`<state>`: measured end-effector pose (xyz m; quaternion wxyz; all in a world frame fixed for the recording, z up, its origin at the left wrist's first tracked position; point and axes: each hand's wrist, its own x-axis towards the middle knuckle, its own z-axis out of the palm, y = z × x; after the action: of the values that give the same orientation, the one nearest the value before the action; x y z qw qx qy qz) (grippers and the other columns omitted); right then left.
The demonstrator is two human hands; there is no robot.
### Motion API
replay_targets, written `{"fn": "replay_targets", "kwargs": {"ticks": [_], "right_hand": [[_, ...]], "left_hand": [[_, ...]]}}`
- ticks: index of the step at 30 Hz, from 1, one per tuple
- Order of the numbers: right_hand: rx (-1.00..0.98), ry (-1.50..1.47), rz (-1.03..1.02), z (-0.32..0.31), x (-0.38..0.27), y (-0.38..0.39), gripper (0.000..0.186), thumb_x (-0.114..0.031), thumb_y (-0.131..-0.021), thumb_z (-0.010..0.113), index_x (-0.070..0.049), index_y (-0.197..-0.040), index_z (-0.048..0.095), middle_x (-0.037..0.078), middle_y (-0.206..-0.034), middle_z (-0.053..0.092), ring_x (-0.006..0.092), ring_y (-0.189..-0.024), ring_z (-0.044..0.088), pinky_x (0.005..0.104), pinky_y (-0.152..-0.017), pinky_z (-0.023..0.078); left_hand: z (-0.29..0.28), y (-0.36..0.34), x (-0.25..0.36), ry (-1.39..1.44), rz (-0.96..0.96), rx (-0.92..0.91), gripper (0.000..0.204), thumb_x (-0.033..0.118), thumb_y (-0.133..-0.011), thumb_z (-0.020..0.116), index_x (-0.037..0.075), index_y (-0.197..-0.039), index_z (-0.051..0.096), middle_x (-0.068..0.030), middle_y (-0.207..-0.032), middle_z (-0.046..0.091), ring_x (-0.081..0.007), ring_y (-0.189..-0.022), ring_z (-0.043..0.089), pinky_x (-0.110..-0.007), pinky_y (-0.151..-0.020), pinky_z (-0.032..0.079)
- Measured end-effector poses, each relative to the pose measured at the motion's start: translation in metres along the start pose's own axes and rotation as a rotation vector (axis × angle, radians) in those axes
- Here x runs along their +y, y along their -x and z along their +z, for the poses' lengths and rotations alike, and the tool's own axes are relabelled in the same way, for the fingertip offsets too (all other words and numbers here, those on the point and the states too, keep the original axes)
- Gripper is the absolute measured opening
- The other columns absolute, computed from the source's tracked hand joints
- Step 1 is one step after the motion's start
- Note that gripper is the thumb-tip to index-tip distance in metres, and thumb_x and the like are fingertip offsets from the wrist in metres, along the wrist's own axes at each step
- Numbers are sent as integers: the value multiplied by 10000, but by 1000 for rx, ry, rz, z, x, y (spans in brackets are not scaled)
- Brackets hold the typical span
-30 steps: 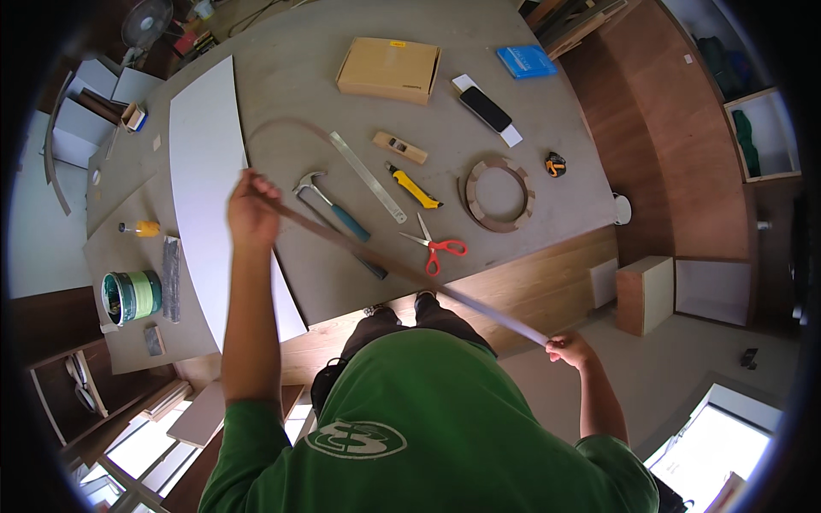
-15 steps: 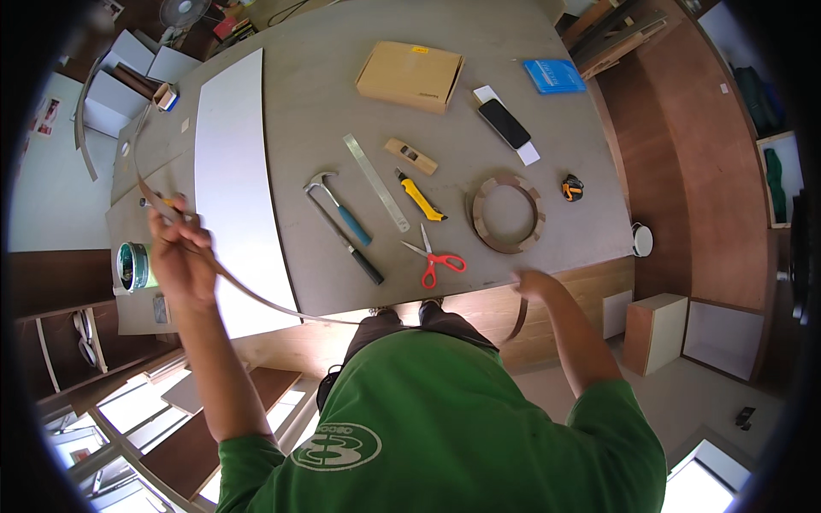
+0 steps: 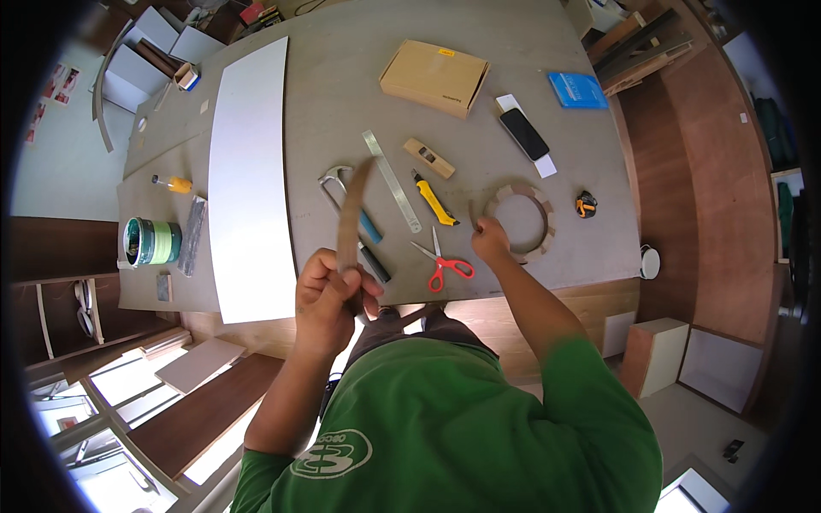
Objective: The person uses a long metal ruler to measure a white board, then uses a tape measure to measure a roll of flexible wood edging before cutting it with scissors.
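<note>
A long thin brown edge-banding strip [image 3: 349, 224] rises, curved and blurred, from my left hand [image 3: 327, 299], which pinches it near the table's front edge. More of the strip loops below that hand in front of my legs. My right hand [image 3: 492, 241] is closed on a short brown strip end, just left of the coiled roll of edge banding [image 3: 549, 224]; whether this is the same strip I cannot tell. Between my hands lie red-handled scissors [image 3: 451, 272], a yellow utility knife [image 3: 435, 202] and a steel ruler [image 3: 392, 181]. A claw hammer [image 3: 368, 224] lies partly behind the raised strip.
A long white panel [image 3: 248, 188] lies left, beyond it a glue tub [image 3: 158, 242] and a small orange bottle [image 3: 174, 183]. Farther back are a cardboard box [image 3: 434, 77], a wooden hand plane [image 3: 429, 158], a phone [image 3: 523, 134], a blue packet [image 3: 578, 90] and a tape measure [image 3: 586, 204].
My left hand has swung from the far left, across the white panel, to the table's front middle with the strip. My right hand has moved up and left beside the roll.
</note>
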<state>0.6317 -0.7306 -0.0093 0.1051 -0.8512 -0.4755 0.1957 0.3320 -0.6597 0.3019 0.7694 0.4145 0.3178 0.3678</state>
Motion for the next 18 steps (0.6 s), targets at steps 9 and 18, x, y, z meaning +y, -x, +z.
{"fn": "replay_targets", "kwargs": {"ticks": [9, 18], "right_hand": [[143, -1078, 115, -114, -16, 65, 208, -223, -989, 542, -65, -869, 608, 5, -791, 638, 58, -694, 525, 241, -586, 403], [193, -1204, 147, -154, -40, 102, 169, -173, -1011, 519, -51, -961, 625, 11, -765, 622, 61, -640, 490, 225, -570, 394]], "left_hand": [[35, -43, -72, -213, -104, -281, 187, 164, -983, 521, 30, -1113, 531, -105, -888, 621, -150, -536, 549, -276, -513, 451], [72, -75, -148, -298, -365, -550, 192, 160, -1018, 485, 48, -1167, 528, -37, -834, 594, -99, -710, 597, -250, -616, 502]]}}
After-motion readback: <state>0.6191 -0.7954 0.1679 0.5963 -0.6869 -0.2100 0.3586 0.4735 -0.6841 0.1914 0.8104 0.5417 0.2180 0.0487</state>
